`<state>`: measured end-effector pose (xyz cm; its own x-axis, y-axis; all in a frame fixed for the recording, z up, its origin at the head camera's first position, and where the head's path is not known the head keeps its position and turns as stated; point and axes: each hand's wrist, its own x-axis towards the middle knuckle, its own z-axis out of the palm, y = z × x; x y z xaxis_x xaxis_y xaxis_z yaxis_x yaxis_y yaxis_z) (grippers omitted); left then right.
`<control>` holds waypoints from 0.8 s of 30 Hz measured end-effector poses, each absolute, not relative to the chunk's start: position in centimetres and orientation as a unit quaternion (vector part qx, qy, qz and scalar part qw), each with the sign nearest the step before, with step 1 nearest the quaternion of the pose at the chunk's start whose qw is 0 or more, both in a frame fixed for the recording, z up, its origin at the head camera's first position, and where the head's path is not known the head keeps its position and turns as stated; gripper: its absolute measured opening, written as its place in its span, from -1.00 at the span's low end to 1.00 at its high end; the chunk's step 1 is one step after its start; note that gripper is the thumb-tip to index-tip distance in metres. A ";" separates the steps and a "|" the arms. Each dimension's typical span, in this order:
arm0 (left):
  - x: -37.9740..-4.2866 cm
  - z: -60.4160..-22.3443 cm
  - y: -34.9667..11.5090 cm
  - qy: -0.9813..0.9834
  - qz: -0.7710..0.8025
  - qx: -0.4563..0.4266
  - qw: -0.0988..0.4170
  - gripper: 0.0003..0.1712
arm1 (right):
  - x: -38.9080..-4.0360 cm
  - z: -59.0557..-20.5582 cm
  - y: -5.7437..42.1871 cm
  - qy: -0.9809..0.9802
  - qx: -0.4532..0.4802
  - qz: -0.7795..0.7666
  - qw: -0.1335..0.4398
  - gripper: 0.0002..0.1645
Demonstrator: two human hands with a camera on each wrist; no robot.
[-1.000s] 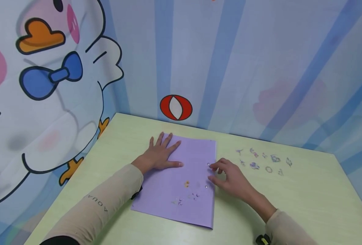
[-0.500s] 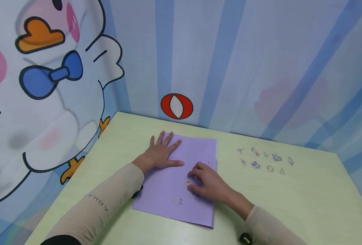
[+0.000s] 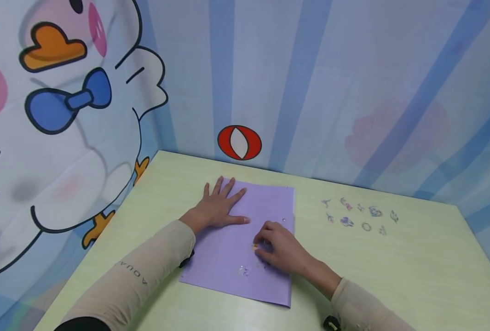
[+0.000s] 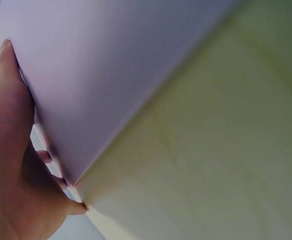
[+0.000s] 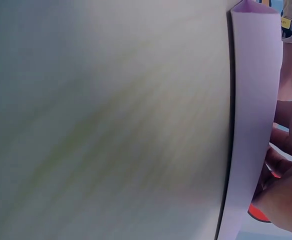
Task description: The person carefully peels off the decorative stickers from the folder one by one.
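Observation:
A flat purple paper piece [image 3: 265, 289], with a folded side like a paper bag, lies on the table. On its far left part my left hand [image 3: 216, 209] rests with straight, spread fingers. My right hand [image 3: 284, 248] is over its right half, fingers bent down to the surface. Right beside the index finger and thumb is a small yellow sticker [image 3: 254, 247], partly covered. Whether the fingertips pinch anything is hidden. Small faint stickers [image 3: 243, 271] sit nearer the front. In the right wrist view the folded paper edge [image 5: 256, 90] runs beside the curled fingers [image 5: 278, 160].
Small purple-grey stickers, among them a heart [image 3: 375, 211] and a ring [image 3: 366, 226], lie in two rows to the right on the pale table [image 3: 414, 276]. A small round eyelet [image 3: 284, 219] shows near the paper's right edge. A cartoon-printed backdrop [image 3: 253, 82] stands behind.
My right hand has moved left from the paper's right edge to the yellow sticker, and has stayed there over the last half second. The left hand stays in place.

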<state>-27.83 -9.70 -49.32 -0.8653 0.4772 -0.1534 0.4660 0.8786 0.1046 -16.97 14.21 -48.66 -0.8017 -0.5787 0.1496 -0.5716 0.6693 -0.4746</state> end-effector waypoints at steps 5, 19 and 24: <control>-27.9 -49.3 -9.7 0.965 0.033 0.246 0.087 0.20 | -16.9 -48.6 14.1 0.916 -0.305 -0.261 0.016 -0.85; -28.0 -49.5 -9.8 0.965 0.025 0.246 0.085 0.20 | -16.7 -48.3 13.8 0.906 -0.276 -0.321 0.020 -0.86; -27.9 -49.5 -9.7 0.965 0.023 0.246 0.083 0.20 | -16.7 -48.1 14.3 0.900 -0.259 -0.349 0.035 -0.87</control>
<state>-27.94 -9.74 -49.53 -0.8653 0.4785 -0.1494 0.4709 0.8781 0.0848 -16.72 14.27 -48.06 -0.8636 -0.4902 0.1180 -0.4417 0.6227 -0.6459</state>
